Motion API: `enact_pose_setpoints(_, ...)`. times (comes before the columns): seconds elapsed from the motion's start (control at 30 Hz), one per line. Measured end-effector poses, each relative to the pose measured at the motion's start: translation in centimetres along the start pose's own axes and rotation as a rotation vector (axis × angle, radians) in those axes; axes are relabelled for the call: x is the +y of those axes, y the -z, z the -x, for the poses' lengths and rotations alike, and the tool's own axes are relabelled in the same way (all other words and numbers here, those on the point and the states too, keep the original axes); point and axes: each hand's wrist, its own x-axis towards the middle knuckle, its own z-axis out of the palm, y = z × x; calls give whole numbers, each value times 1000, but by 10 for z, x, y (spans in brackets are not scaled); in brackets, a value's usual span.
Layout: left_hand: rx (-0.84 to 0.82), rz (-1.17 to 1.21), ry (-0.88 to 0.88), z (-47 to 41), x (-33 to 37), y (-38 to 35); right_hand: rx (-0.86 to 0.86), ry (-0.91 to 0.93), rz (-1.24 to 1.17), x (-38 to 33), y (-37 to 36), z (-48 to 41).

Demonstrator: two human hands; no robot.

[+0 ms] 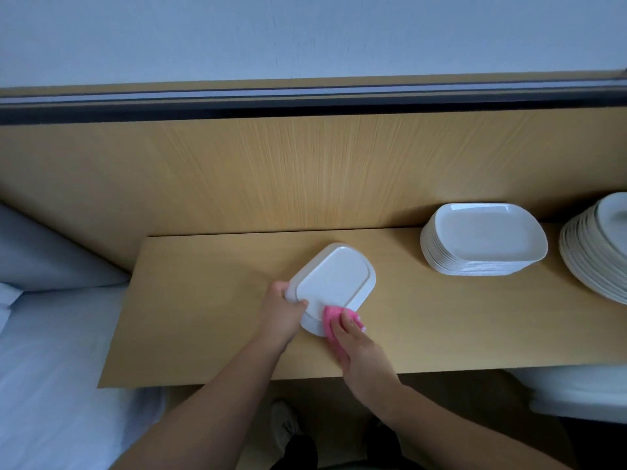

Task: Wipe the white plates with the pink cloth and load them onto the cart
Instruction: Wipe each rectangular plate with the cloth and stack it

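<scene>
Head view, left to right. One bed with pale sheets butts against the counter's left edge. A bare stretch of counter runs from that edge to the hands. Left hand grips one white plate by its left rim, fingers curled over the edge. The plate is upside down, mid-counter, tilted. One pink cloth is pressed on the plate's near rim, bunched under the curled fingers of the right hand, close to the counter's front edge. One shoe shows on the floor below. Bare counter separates the plate from two stacks. The square stack sits by the back panel. The round stack is cut by the frame; rims too many to count.
</scene>
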Motion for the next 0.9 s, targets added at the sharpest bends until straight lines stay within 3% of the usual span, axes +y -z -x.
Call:
enact_pose_setpoints(0.07, -15, -2, -15, -2, -4, 4, 65, -24, -153, -3, 12, 7)
enact_pose_setpoints(0.17, -56, 2, -29, -6, -7, 9, 156, -219, -766, -25, 49, 7)
enact_pose_setpoints(0.2, -70, -2, -38, -7, -8, 11, 213, -207, -847, -27, 57, 2)
enact_pose_setpoints(0.23, -83, -9, -47, -8, -6, 12, 268, -183, -779, -25, 63, -6)
enact_pose_setpoints(0.33, -107, -9, -59, -11, -4, 14, 326, -97, -284, -8, 63, -36)
enact_pose_setpoints(0.47, -135, 18, -58, -11, 1, 12, -84, -5, 127, 11, 47, -61)
enact_pose_setpoints(0.53, -158, 60, -72, -9, 0, 13, -163, 60, 165, 21, 47, -63)
enact_pose_setpoints(0.67, -141, 89, -67, -8, -3, 10, -145, 264, 333, 35, 37, -72)
enact_pose_setpoints(0.9, -138, 59, -23, -6, -5, 6, -206, 457, 464, 39, 36, -84)
